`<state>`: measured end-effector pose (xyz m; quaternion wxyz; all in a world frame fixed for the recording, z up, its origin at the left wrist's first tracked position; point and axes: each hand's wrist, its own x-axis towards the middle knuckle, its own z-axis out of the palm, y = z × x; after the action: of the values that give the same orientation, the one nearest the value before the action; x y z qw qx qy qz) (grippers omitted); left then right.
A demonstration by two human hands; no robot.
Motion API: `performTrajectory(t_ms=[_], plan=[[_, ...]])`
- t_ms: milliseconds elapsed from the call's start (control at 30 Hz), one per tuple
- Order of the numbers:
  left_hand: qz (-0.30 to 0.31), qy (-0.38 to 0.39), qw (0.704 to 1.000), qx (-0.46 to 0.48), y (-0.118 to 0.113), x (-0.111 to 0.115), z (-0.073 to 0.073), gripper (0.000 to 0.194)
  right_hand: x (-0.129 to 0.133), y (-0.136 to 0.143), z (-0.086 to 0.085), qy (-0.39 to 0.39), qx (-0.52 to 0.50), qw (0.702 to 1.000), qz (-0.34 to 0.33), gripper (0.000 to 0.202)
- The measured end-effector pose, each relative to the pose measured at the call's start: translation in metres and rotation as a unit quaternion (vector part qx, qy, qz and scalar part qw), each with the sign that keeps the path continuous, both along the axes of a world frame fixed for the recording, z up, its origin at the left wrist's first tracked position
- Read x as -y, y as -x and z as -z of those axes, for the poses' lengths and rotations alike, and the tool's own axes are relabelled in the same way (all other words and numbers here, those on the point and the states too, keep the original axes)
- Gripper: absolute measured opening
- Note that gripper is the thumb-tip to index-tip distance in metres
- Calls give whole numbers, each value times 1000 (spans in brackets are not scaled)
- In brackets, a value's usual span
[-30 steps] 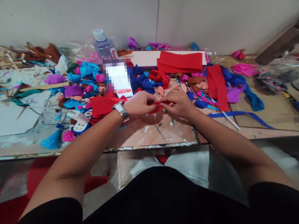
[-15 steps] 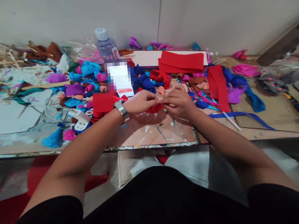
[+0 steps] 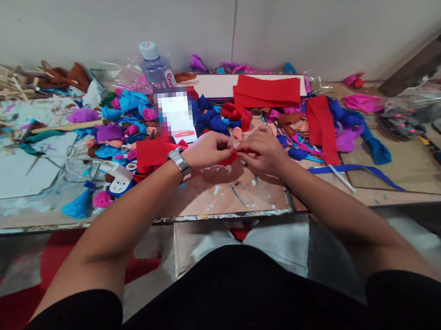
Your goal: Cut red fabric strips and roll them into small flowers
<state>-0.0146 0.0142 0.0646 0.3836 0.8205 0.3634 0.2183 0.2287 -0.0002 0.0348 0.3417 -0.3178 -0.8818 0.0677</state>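
Observation:
My left hand [image 3: 208, 149], with a metal watch [image 3: 179, 161] on its wrist, pinches a piece of red crepe paper [image 3: 227, 159] between thumb and fingertips. Opposite it, my right hand [image 3: 262, 150] has its fingertips closed on the right end of the same red paper. Both hands meet just above the table, and the fingers partly hide the paper. Right behind the fingers sits a small peach paper rosette [image 3: 237, 133]. A folded red strip [image 3: 151, 156] lies under and beside my left wrist.
Behind my left hand are a phone [image 3: 184, 136], partly blurred out, and a capped bottle [image 3: 156, 68]. A power strip [image 3: 121, 185] is at the left. Red crepe strips [image 3: 268, 90] lie at the back. Blue ribbon [image 3: 373, 169] and a pale board [image 3: 397, 181] are at the right.
My fingertips have shifted slightly, the left fingers curling in more. Red paper now shows between the two hands, where a pale patch showed before. The things around stay put.

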Motion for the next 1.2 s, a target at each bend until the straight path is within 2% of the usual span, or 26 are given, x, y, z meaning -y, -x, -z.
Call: performTrajectory(t_ms=[200,467,633,800,967,1200], plan=[[8,-17,1000,23,-2,1,1,31,0,1,0,6,5,1000,15,16],[3,-43,999,30,-3,4,-1,33,1,0,2,5,11,1000,28,11],[-29,-128,991,-10,-6,12,-1,28,1,0,1,23,17,999,28,7],[-64,-222,970,-79,-9,16,2,24,-1,-1,2,41,10,999,17,9],[-63,-271,951,-136,-9,15,7,26,-6,-3,4,63,-11,998,7,9],[-57,-326,930,-157,-9,13,13,27,-10,-3,2,107,-57,993,5,6]])
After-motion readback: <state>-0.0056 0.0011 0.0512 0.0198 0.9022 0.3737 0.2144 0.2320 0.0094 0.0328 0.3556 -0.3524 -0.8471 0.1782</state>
